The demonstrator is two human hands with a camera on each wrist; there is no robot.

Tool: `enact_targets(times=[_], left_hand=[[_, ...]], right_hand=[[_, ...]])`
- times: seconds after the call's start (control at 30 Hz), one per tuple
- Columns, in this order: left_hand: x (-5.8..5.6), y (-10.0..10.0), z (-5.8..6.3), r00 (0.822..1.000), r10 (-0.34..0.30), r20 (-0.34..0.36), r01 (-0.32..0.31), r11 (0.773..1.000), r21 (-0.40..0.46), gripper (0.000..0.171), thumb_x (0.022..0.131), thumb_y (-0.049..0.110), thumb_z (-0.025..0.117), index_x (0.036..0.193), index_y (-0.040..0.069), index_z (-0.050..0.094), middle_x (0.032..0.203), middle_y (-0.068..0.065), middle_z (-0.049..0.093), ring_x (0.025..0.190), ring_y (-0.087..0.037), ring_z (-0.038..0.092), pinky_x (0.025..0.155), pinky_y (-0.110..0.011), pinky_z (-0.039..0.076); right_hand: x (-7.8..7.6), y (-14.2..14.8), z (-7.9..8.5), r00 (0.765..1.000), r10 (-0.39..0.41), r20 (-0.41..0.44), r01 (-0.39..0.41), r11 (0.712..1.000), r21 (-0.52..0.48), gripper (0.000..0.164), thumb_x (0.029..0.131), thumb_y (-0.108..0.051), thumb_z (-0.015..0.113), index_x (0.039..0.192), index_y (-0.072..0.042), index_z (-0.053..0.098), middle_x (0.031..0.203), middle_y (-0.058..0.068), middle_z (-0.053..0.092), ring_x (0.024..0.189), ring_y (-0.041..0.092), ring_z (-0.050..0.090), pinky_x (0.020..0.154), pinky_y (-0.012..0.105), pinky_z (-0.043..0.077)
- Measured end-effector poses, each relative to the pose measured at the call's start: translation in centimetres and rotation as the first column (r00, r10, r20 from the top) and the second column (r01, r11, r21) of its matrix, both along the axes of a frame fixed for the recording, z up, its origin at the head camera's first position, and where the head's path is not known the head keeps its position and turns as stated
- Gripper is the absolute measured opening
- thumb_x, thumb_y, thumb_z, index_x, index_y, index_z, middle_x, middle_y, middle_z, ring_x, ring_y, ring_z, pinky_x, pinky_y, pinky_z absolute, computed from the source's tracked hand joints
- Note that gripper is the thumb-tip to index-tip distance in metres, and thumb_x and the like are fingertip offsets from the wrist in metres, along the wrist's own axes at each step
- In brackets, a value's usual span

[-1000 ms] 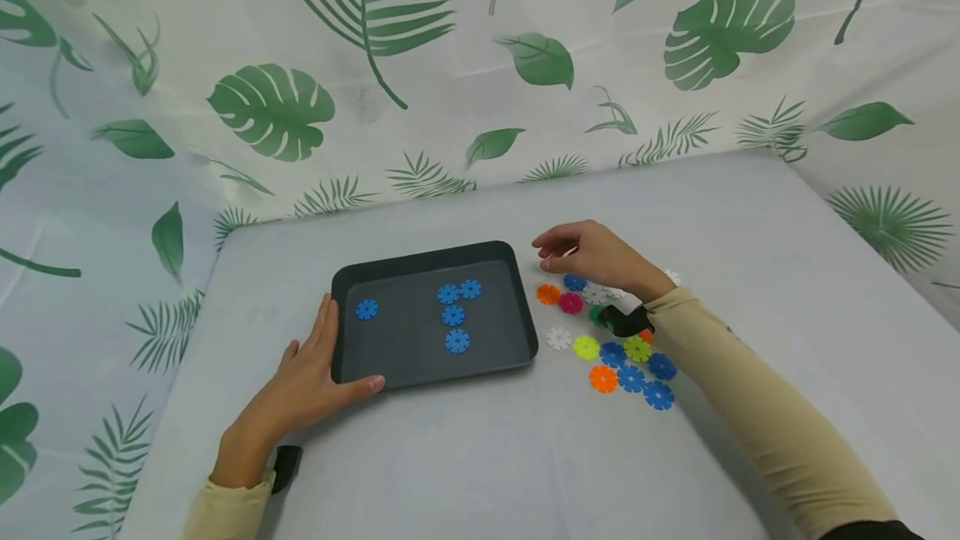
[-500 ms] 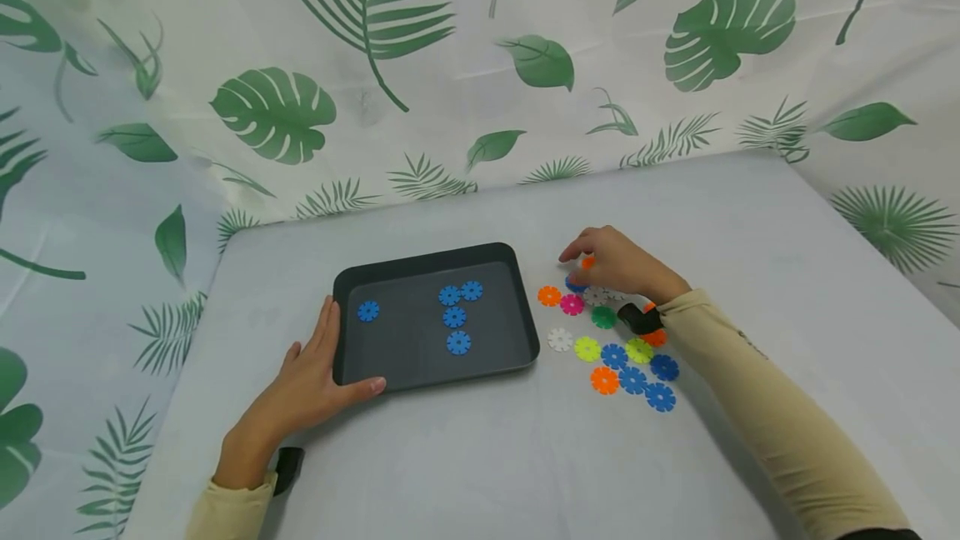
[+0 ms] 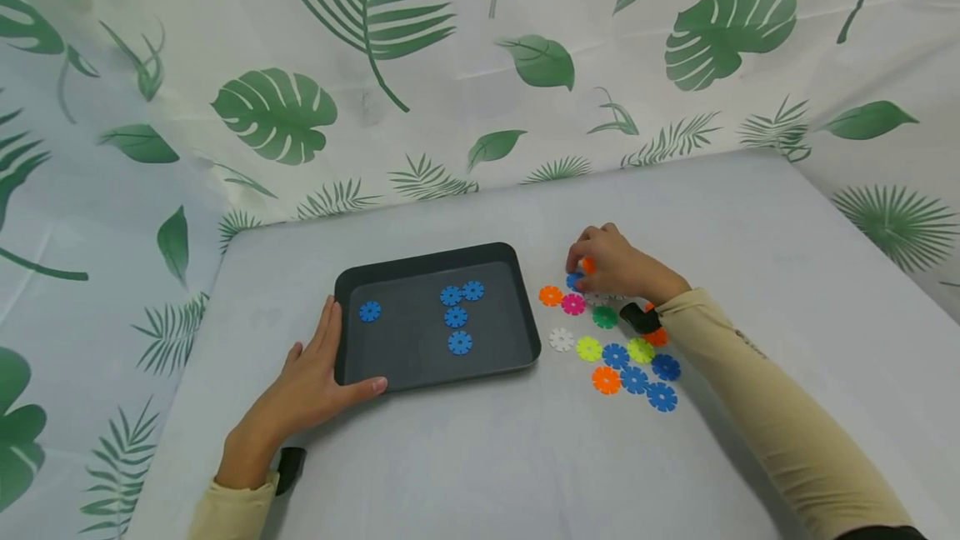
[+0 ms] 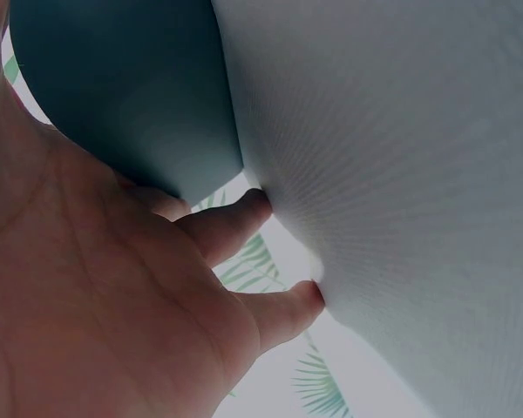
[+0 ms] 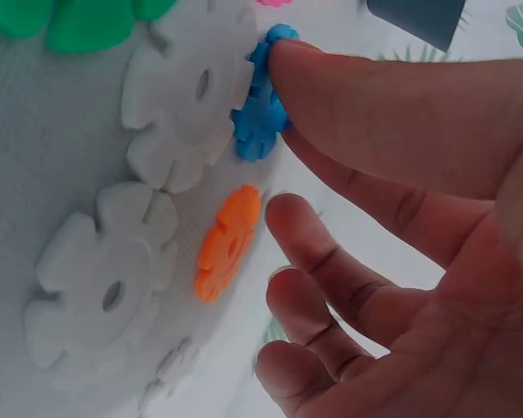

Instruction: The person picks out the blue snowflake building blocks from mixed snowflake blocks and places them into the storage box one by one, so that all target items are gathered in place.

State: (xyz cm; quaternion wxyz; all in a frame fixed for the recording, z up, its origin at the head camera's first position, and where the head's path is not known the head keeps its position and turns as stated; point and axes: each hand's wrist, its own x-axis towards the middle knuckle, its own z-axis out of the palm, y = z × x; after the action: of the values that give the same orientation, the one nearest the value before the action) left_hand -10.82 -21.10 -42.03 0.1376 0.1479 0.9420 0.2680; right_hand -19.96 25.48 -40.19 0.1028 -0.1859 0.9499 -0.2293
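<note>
My left hand (image 3: 311, 373) lies at the near left corner of a dark grey tray (image 3: 397, 369), fingers along its left side and thumb at the front rim. The left wrist view shows two extended fingertips (image 4: 260, 205) at the white tabletop beside the tray wall. My right hand (image 3: 618, 263) pinches a blue notched plastic disc (image 5: 260, 122) between thumb and index finger, low over the table right of the tray. Its other fingers are loosely bent near an orange disc (image 5: 228, 244). Blue discs (image 3: 456, 317) lie inside the tray.
Loose notched discs spread right of the tray: a pink one (image 3: 573, 304), a green one (image 3: 604, 317), a white one (image 3: 561, 340), a yellow one (image 3: 588, 348) and several blue ones (image 3: 634, 380). A leaf-patterned cloth (image 3: 427, 48) hangs behind the table.
My right hand has moved right and down from beside the tray to the blue disc, and its thumb and index finger have closed on it. The left hand keeps its place at the tray.
</note>
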Motion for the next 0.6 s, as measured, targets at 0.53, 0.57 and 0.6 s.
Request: enact_targets(times=[0.53, 0.57, 0.6], left_hand=[[0.05, 0.01, 0.2, 1.0, 0.003, 0.011, -0.003, 1.0, -0.009, 0.135, 0.089, 0.066, 0.077, 0.17, 0.001, -0.01, 0.178, -0.017, -0.014, 0.162, -0.045, 0.006, 0.117, -0.08, 0.005], [0.05, 0.02, 0.21, 1.0, 0.002, 0.01, -0.002, 1.0, -0.008, 0.135, 0.089, 0.066, 0.077, 0.17, 0.001, -0.01, 0.178, -0.017, -0.014, 0.162, -0.045, 0.006, 0.117, -0.08, 0.005], [0.05, 0.02, 0.18, 1.0, 0.001, 0.008, -0.001, 1.0, -0.008, 0.135, 0.089, 0.066, 0.077, 0.17, 0.0, -0.01, 0.178, -0.017, -0.014, 0.162, -0.045, 0.006, 0.117, -0.08, 0.006]], right_hand=[[-0.13, 0.23, 0.12, 0.998, 0.057, 0.002, -0.056, 0.992, -0.117, 0.012, 0.093, 0.004, 0.079, 0.095, -0.006, 0.073, 0.09, 0.004, 0.067, 0.092, 0.028, 0.059, 0.084, 0.043, 0.055], [-0.12, 0.34, 0.19, 0.999, 0.051, 0.0, -0.051, 0.99, -0.129, 0.01, 0.094, 0.004, 0.077, 0.094, -0.005, 0.073, 0.089, 0.004, 0.067, 0.089, 0.027, 0.06, 0.083, 0.042, 0.056], [-0.11, 0.43, 0.24, 0.999, 0.041, 0.0, -0.041, 0.989, -0.143, 0.01, 0.095, 0.004, 0.075, 0.093, -0.005, 0.073, 0.088, 0.004, 0.067, 0.086, 0.026, 0.06, 0.082, 0.042, 0.057]])
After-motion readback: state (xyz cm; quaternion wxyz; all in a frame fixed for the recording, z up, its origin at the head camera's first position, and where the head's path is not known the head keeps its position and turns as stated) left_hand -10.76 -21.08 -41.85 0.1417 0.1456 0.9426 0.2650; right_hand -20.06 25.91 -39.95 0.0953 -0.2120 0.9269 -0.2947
